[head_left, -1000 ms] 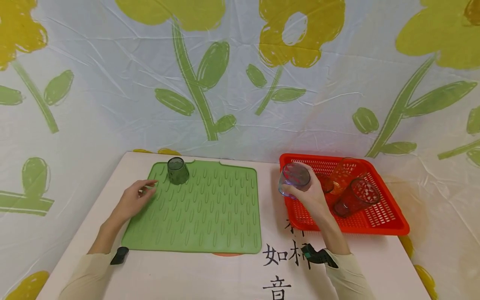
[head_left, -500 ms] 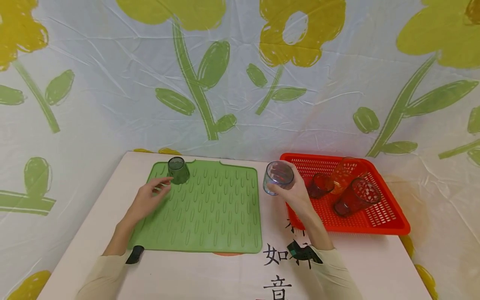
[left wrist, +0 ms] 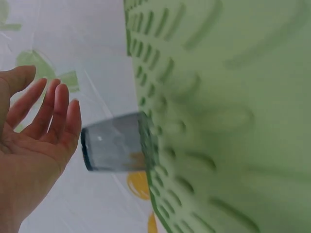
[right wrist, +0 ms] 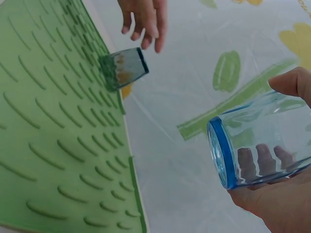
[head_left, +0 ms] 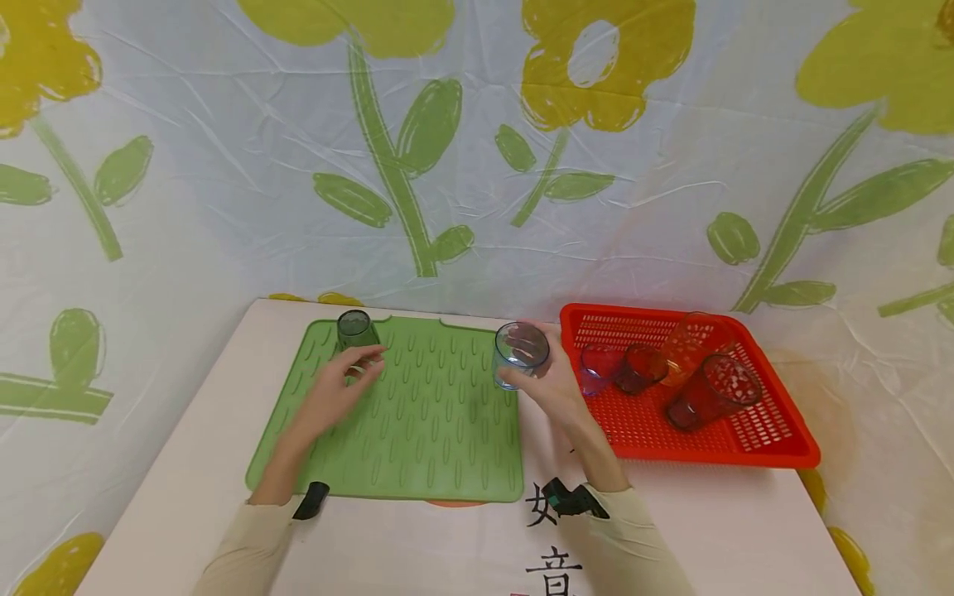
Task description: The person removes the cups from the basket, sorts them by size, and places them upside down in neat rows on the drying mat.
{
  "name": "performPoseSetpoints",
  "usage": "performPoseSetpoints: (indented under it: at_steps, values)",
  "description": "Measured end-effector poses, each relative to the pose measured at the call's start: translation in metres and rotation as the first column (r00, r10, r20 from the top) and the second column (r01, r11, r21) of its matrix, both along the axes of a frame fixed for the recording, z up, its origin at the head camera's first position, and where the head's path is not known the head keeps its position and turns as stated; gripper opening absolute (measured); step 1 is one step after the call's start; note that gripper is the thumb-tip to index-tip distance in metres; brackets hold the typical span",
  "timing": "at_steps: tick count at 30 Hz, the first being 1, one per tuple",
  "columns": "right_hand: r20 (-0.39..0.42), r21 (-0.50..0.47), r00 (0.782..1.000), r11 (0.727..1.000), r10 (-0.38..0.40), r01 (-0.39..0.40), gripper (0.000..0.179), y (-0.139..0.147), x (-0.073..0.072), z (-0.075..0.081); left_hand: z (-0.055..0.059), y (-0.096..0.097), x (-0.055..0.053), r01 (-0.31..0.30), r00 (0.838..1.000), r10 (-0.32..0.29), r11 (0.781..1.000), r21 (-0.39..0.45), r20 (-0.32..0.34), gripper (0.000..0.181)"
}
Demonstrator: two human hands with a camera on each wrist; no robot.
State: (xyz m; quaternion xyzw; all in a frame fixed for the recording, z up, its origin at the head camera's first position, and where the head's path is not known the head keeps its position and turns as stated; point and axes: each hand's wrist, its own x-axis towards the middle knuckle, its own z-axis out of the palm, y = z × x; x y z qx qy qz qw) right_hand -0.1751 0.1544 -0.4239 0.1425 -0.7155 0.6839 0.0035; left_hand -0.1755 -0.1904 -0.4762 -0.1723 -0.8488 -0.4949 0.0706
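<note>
My right hand (head_left: 555,381) grips a clear, blue-tinted drinking glass (head_left: 521,352) above the right edge of a green ribbed mat (head_left: 440,439). In the right wrist view its thick blue end (right wrist: 222,153) points toward the mat side, and fingers show through the wall. A smoky grey glass (left wrist: 116,143) stands at the mat's back left, narrower end up. Close in front of it, my left hand (head_left: 339,393) hovers with relaxed, slightly bent fingers and holds nothing; it hides the lower part of that glass in the head view.
Right of the mat sits a red perforated basket (head_left: 648,443). Inside are a small purplish glass (head_left: 596,372), a short dark-red-looking glass (head_left: 639,372), an amber-tinted glass (head_left: 681,352) and a tall dark glass (head_left: 704,397). A flower-print cloth (head_left: 477,265) hangs behind the table.
My right hand has carried the blue-tinted glass left, from over the basket to the mat's right edge, uncovering the purplish glass. My left hand has moved right, in front of the grey glass.
</note>
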Motion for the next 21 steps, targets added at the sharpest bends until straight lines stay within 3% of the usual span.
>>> performPoseSetpoints:
  at_steps: [14, 21]
  values:
    - [-0.034, -0.079, 0.997, 0.995, 0.062, -0.065, 0.073, -0.027, -0.003, -0.009, 0.016, 0.049, 0.0, 0.073, 0.997, -0.078, 0.986, 0.153, 0.028, 0.039]
    - [-0.055, -0.094, 0.993, 0.99, 0.103, -0.108, 0.072, -0.04, -0.005, -0.013, 0.02, 0.065, 0.002, 0.166, 0.983, -0.178, 0.964, 0.209, 0.039, 0.058]
